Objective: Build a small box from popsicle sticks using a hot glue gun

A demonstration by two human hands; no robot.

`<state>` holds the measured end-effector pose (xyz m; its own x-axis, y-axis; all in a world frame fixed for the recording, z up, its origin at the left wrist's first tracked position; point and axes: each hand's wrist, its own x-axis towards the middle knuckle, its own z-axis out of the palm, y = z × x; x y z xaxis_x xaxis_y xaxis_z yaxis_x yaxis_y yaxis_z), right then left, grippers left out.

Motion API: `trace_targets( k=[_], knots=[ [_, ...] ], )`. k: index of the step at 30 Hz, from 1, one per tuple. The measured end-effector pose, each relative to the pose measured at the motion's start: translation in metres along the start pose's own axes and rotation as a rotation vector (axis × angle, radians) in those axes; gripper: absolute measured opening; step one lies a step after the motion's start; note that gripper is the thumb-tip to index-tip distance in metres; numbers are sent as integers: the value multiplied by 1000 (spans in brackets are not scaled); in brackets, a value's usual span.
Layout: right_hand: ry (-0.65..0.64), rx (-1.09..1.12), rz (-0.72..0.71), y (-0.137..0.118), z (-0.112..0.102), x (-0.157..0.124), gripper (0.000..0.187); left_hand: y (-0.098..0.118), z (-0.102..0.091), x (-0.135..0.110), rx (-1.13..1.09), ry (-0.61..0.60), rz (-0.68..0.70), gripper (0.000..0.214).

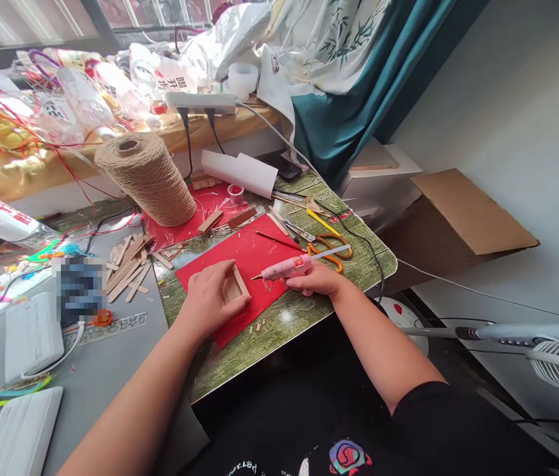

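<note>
My left hand [208, 299] grips a small frame of wooden craft sticks [235, 286], holding it down on a red sheet [254, 261] spread over the green table [289, 324]. My right hand [315, 281] is closed round a pink glue gun [286, 268]. The gun's nozzle points left toward the stick frame and stops a little short of it. A clear glue stick juts out of the gun's back end.
A big cone of jute twine [147, 177] stands at the back. Loose craft sticks [128, 264] lie left of the sheet. Orange-handled scissors [329, 248], a yellow knife and cables lie on the right. A cardboard box [458, 218] stands beyond the table's right edge.
</note>
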<state>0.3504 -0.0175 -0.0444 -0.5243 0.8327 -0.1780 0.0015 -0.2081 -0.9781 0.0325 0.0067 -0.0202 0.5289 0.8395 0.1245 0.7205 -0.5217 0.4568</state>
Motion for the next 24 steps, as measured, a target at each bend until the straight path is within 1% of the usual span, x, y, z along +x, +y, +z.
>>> trace_targets(
  k=[5,9,18,24],
  knots=[
    [-51,32,-52,-4,4,1,55,-1,-2,-1,-8,-7,22,87],
    [-43,26,-47,-7,5,2,55,0,-2,-1,0,-7,14,91],
    [26,2,-12,-9,7,-1,52,3,1,0,-32,-4,-45,88],
    [12,-40,8,-14,10,0,56,6,-2,0,-48,-1,-48,87]
  ],
)
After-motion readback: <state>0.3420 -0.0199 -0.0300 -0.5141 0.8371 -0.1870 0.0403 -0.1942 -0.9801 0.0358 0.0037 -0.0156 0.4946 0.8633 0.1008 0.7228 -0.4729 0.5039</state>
